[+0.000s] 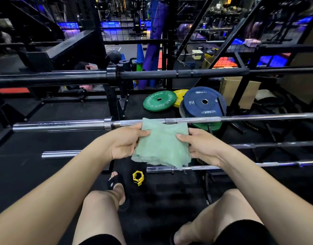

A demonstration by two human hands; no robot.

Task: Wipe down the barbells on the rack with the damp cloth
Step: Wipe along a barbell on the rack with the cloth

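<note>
- Cloth (162, 144) (green, folded) is pinched at its side edges by left hand (123, 141) and right hand (203, 147), its top edge against the chrome barbell (240, 118).
- Wiping looks about to begin; next, wrap and slide it along.

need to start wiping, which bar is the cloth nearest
The chrome bar right behind the cloth. The black bar sits higher and farther; two other chrome bars lie lower.

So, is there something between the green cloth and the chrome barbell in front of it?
Nothing visible. The cloth, held by the left hand and right hand, already overlaps the chrome barbell at its top edge.
</note>
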